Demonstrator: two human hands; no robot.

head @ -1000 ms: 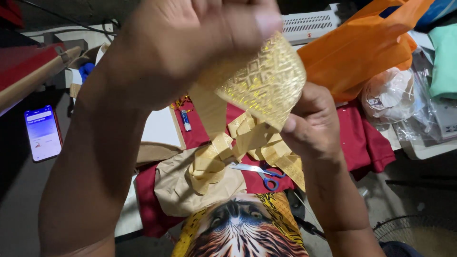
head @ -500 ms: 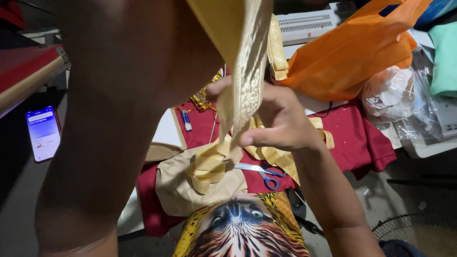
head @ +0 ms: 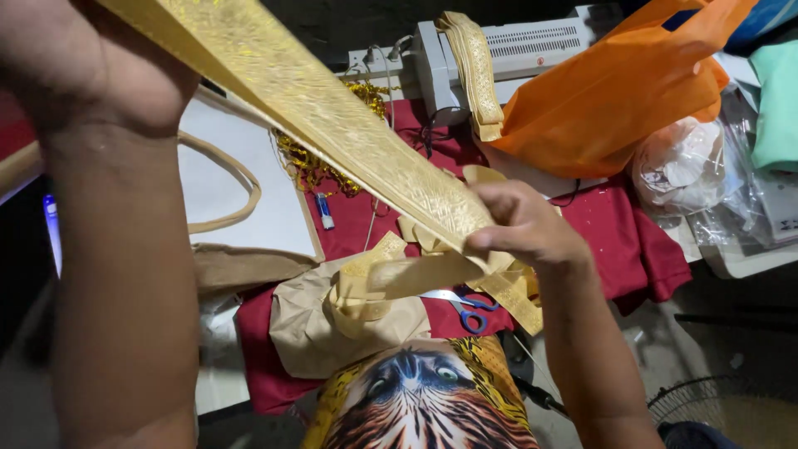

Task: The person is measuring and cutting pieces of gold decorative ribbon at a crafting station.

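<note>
A long gold patterned ribbon (head: 332, 125) stretches taut from the upper left down to the middle. My left hand (head: 91, 66) is raised close to the camera at the top left and grips the ribbon's upper end. My right hand (head: 524, 229) pinches the ribbon lower down, above a loose heap of the same gold ribbon (head: 374, 287) lying on a brown paper bag (head: 307, 333). Blue-handled scissors (head: 465, 308) lie just below my right hand.
A red cloth (head: 632, 249) covers the table. An orange bag (head: 615, 91), a grey machine (head: 532, 41) with gold ribbon draped on it, crumpled clear plastic (head: 690, 175), gold tinsel (head: 316, 166) and a white bag (head: 241, 183) surround the work. A fan (head: 723, 416) stands at the lower right.
My left hand has lifted up and to the left, pulling the ribbon out into a long straight band. My right hand has slid down along it.
</note>
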